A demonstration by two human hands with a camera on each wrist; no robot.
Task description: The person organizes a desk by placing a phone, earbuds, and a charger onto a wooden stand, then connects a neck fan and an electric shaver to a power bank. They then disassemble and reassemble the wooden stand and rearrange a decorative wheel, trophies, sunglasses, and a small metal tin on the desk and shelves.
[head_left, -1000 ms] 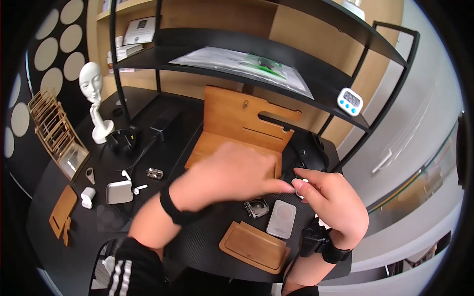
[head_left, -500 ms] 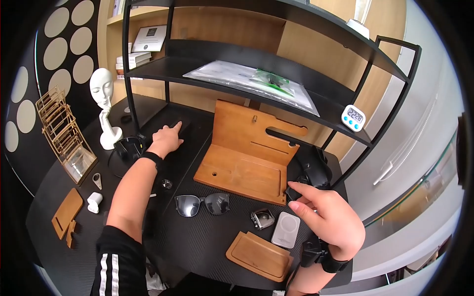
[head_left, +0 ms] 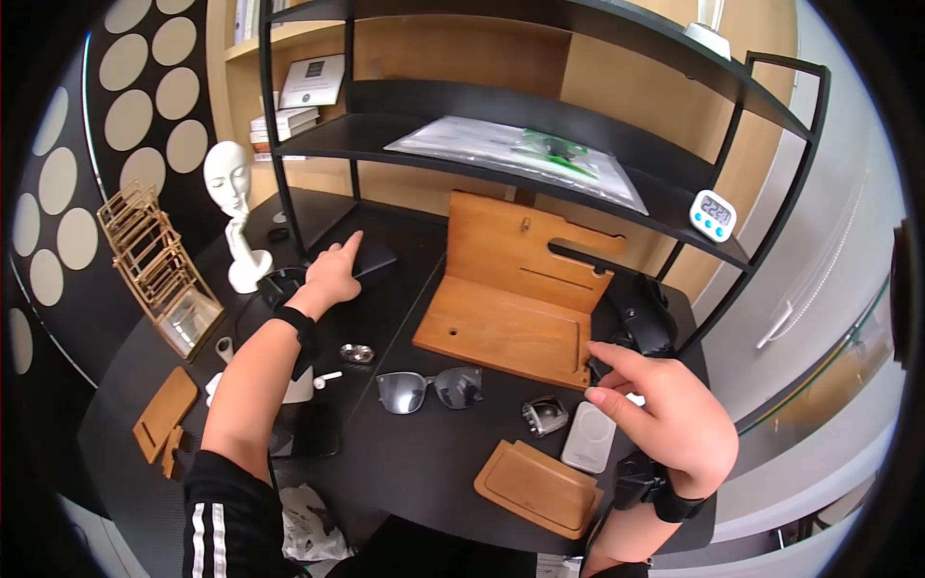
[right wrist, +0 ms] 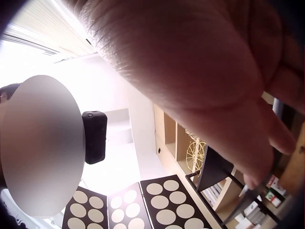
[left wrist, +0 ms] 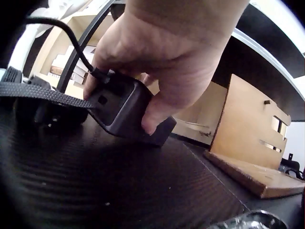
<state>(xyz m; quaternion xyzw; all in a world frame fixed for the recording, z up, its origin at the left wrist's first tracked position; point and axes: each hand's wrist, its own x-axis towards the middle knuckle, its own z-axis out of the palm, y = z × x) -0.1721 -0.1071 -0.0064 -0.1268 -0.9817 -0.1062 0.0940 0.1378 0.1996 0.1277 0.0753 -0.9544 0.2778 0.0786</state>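
Observation:
My left hand (head_left: 332,275) reaches to the back left of the desk. In the left wrist view, this hand (left wrist: 162,62) grips a black box (left wrist: 116,107) with a cable, tilted on the desk. The same box (head_left: 374,260) is partly covered in the head view. My right hand (head_left: 670,419) hovers by the right edge of a wooden stand (head_left: 501,318), thumb and fingers apart at the tips. Small black and white bits show between its fingers; whether it holds them is unclear. The right wrist view shows the hand's underside (right wrist: 190,71).
Sunglasses (head_left: 431,390), a clear case (head_left: 545,415), a pale power bank (head_left: 589,436) and a wooden tray (head_left: 538,489) lie in front. A white head sculpture (head_left: 231,183) and a gold rack (head_left: 159,260) stand left. A black shelf (head_left: 482,154) spans the back.
My left hand has moved away from my right hand to the black box at the back left, uncovering the sunglasses and stand. My right hand keeps near the stand's right edge. The view has shifted.

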